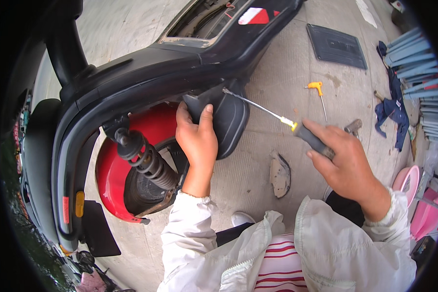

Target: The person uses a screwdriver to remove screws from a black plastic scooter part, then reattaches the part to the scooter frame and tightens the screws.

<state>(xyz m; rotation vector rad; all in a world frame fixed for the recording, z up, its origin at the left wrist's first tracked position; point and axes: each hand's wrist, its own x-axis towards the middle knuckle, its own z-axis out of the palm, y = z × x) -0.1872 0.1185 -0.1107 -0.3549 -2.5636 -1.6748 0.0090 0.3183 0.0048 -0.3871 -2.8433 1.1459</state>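
A black scooter [146,65] spans the left and top of the head view. My left hand [197,138] is closed on the edge of a black plastic panel [197,101], thumb and fingers on either side. In my right hand [343,158] is a screwdriver [262,106] with a dark, yellow-collared handle. Its steel shaft slants up to the left, and the tip meets the black plastic beside the panel; the screw, if any, is too small to make out. Below my left hand are a coil-spring shock absorber [153,165] and a red mudguard [116,163].
On the floor to the right lie a yellow-handled tool [315,87], a flat black cover [337,46], a dirt-caked piece [279,174] and dark blue cloth [396,114]. Blue slatted stacks [418,63] and pink basins [428,214] stand at the far right.
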